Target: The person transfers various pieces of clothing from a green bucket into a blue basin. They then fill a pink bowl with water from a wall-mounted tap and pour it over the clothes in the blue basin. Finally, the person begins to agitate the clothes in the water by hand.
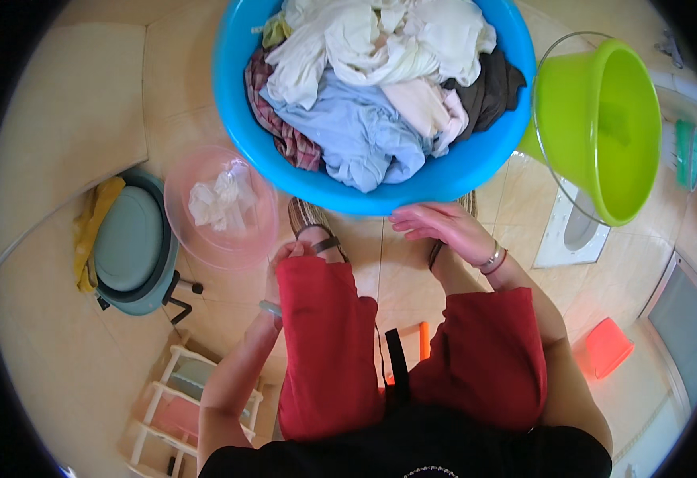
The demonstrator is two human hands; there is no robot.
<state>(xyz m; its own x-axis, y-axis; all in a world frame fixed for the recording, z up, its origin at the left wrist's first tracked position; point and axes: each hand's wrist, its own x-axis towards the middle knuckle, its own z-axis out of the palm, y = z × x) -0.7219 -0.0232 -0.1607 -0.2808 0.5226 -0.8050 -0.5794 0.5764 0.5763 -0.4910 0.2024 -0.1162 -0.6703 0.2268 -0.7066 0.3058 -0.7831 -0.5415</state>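
A large blue basin (348, 203) stands in front of me, heaped with laundry. White clothes (372, 48) lie on top, with a light blue shirt (348, 131) nearer me, a plaid garment (285, 135) at the left and a dark one (492, 92) at the right. My right hand (440, 227) is just by the basin's near rim, its fingers stretched out and holding nothing. My left hand (286, 259) is at my left knee, fingers curled at the hem of the red trouser leg (325, 342), which partly hides them.
A pink translucent basin (221, 255) with white cloth (223, 199) sits at the left, by a grey-green folding stool (129, 239) with a yellow cloth (97, 231). A green bucket (571, 119) leans at the right, near a squat toilet (575, 231). A low rack (181, 406) stands lower left.
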